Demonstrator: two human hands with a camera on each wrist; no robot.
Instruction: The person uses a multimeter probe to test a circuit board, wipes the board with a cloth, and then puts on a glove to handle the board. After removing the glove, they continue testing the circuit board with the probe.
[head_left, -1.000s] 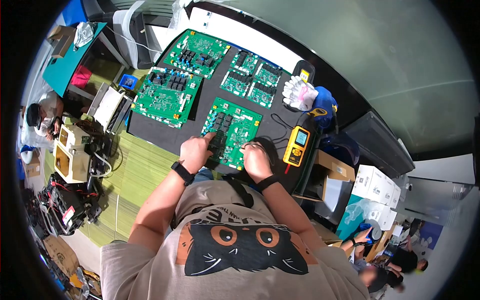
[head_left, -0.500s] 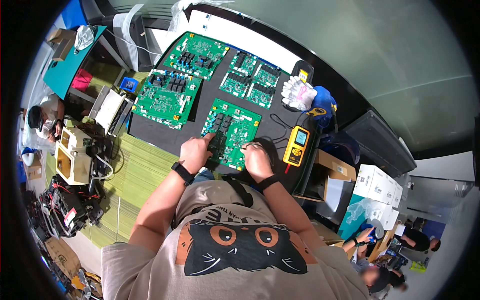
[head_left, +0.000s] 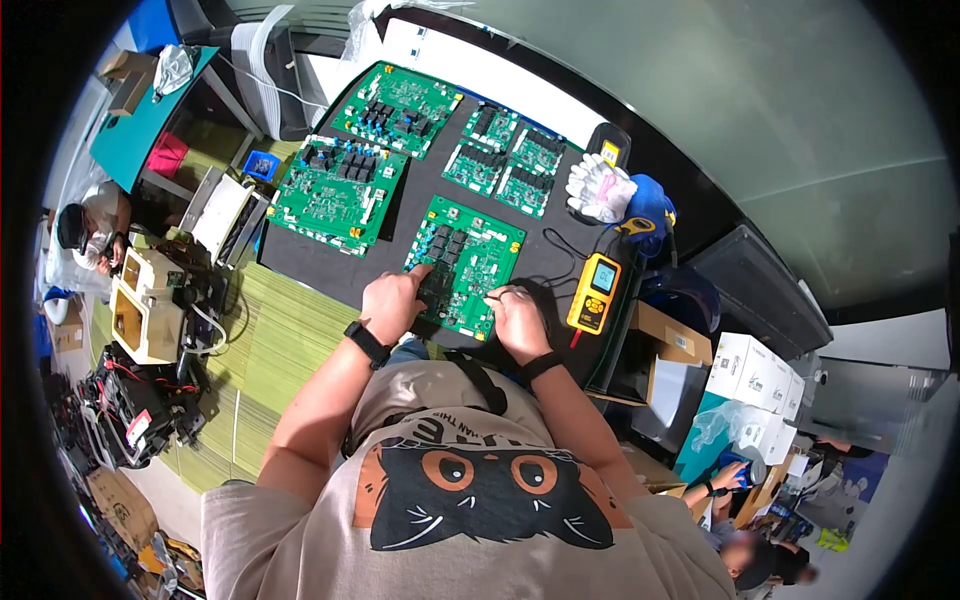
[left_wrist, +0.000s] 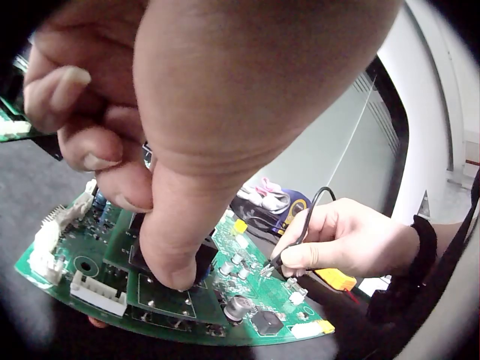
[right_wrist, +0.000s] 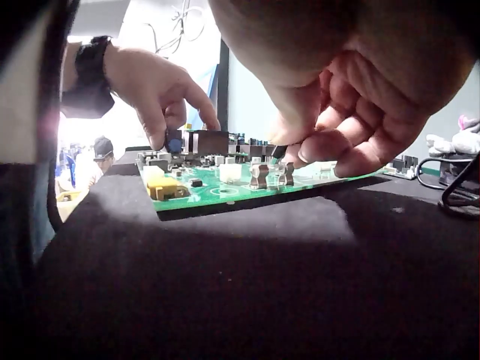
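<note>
A large green circuit board point(head_left: 485, 262) lies on the black tabletop in front of me. My left hand point(head_left: 393, 304) is at its lower left part, thumb point(left_wrist: 176, 259) pressing on a small circuit board point(left_wrist: 161, 294) mounted there. In the right wrist view, that hand's thumb and index finger straddle the black block-shaped parts. Between thumb and fingertips my right hand point(head_left: 518, 322) pinches a thin black probe point(left_wrist: 277, 262), its tip down at the large board's right part. A black cable point(left_wrist: 308, 217) runs up from the probe past the index finger.
A yellow handheld meter point(head_left: 594, 293) with a lit screen lies to the right. Stacked green boards point(head_left: 335, 200) stand at the left, and several small boards point(head_left: 495, 125) lie at the back. White gloves point(head_left: 600, 190) rest beside a blue-and-yellow object point(head_left: 648, 212).
My right hand has shifted slightly to the right over the board, still pinching the probe. The left hand stays in place on the small board.
</note>
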